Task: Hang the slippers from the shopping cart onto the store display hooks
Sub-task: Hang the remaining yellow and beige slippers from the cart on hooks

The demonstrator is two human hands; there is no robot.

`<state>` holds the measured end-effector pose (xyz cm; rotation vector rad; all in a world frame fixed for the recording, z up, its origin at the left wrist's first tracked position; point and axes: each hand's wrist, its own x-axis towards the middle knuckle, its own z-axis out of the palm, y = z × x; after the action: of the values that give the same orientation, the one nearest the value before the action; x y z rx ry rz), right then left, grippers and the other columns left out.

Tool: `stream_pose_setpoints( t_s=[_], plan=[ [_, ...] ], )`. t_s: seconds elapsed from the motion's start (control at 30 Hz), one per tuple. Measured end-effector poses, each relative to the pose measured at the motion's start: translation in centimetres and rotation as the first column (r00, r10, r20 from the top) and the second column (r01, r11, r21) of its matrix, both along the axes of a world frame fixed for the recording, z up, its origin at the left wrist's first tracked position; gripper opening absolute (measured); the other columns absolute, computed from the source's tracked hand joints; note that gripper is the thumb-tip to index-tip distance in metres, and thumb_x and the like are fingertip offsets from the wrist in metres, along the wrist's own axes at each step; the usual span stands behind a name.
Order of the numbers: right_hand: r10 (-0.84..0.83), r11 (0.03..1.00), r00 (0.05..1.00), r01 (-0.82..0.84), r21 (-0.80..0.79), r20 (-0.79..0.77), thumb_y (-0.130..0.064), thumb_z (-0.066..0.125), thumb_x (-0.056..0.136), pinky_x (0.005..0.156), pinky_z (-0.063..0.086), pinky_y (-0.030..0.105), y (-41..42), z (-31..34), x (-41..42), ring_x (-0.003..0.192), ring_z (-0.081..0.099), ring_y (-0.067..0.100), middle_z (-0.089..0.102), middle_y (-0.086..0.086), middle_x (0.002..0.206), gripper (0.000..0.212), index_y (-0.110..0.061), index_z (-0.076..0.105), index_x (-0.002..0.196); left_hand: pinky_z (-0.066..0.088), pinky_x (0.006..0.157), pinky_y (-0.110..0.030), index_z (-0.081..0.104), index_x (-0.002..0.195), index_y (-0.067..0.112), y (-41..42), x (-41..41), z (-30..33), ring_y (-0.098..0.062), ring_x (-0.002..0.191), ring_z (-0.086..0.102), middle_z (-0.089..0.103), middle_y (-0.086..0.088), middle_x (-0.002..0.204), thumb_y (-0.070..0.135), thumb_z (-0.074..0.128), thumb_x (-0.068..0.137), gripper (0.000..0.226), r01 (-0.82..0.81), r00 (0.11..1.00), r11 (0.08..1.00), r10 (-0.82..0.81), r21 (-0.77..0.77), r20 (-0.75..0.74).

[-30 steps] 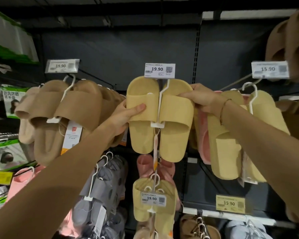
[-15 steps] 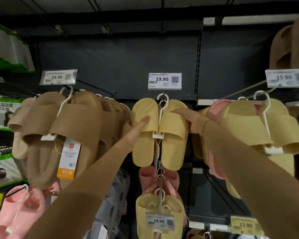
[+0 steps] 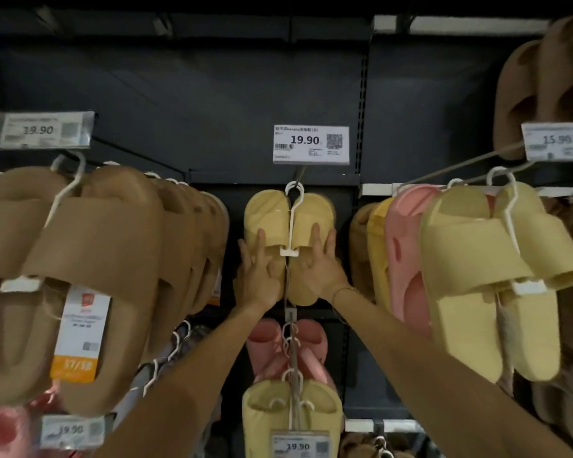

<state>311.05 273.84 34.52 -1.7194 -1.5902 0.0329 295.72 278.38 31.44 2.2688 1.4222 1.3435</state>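
The left hand (image 3: 258, 279) lies with its fingers stretched upward and spread against the left slipper of the yellow pair (image 3: 290, 246), pressing flat on the strap without curling round it. The right hand (image 3: 318, 269) mirrors it on the right slipper, fingers extended upward, palm on the sole area, a thin bracelet at the wrist; neither hand pinches or grips anything.

A second ago both hands gripped the pair by its outer edges, out near the price tag, with the white hanger (image 3: 293, 223) not yet on the hook. Half a second ago it was on the hook with the fingers loosening. Now the pair sits far back along the display hook (image 3: 299, 180), close to the dark back panel, and the hands have gone from holding to pushing. The hanger's loop is over the hook, below the 19.90 price tag (image 3: 311, 144). In my judgement this pair is hung, and the hands are only seating or steadying it before letting go; the next pair from the cart would follow. The cart is not in view.

Beside it, to the left, hangs a row of tan slippers (image 3: 90, 269); to the right a pink slipper (image 3: 407, 259) and another yellow pair (image 3: 490, 269) under a 15.90 tag (image 3: 558, 140). Below, on the next hook, hang pink slippers (image 3: 286, 348) and a further yellow pair (image 3: 291, 414).
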Motion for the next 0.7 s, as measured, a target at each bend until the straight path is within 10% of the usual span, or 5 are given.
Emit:
stream_pose_setpoints(
  t_s=[0.17,0.3,0.5,0.7],
  plan=[
    [0.016,0.992,0.999,-0.012,-0.126,0.032,-0.042,0.050,0.098,0.113,0.036,0.048,-2.5,-0.6,0.2,0.144,0.029,0.041,-0.017,0.009,0.166,0.088,-0.031,-0.013,0.158,0.052,0.090,-0.046,-0.028,0.149,0.047,-1.7,-1.1,0.1,-0.042,0.114,0.059,0.035,-0.017,0.153,0.029,0.047,0.098,0.093,-0.036,0.985,0.987,0.008,-0.155,-0.174],
    [0.086,0.932,0.975,-0.006,-0.362,0.204,-0.042,0.054,0.097,0.092,0.048,0.033,-7.0,-0.7,-0.4,0.119,0.055,0.033,0.049,0.016,0.145,0.063,-0.013,0.035,0.149,0.048,0.071,-0.028,0.055,0.136,0.007,-6.2,-1.3,1.6,-0.027,0.102,0.066,0.065,-0.011,0.125,0.034,0.051,0.098,0.047,-0.011,0.933,0.819,-0.198,-0.574,-0.301],
    [0.285,0.352,0.956,-0.037,-0.935,0.069,-0.041,0.060,0.097,0.097,0.050,0.035,-17.3,-1.0,-2.0,0.121,0.060,0.024,0.056,0.008,0.141,0.054,-0.013,0.051,0.143,0.051,0.078,-0.029,0.059,0.135,0.016,-15.5,-0.8,3.1,-0.022,0.113,0.064,0.066,-0.006,0.128,0.053,0.052,0.097,0.053,-0.295,0.651,0.576,-0.462,-0.762,-0.602],
    [0.264,0.529,0.961,-0.073,-0.845,0.083,-0.039,0.053,0.102,0.098,0.052,0.041,-29.9,-1.0,0.5,0.109,0.065,0.024,0.060,0.009,0.136,0.050,-0.014,0.045,0.145,0.051,0.094,-0.034,0.057,0.134,0.016,-27.1,3.7,4.8,-0.020,0.108,0.064,0.066,-0.004,0.127,0.041,0.049,0.104,0.040,-0.236,0.559,0.668,-0.500,-0.705,-0.661]
  ],
)
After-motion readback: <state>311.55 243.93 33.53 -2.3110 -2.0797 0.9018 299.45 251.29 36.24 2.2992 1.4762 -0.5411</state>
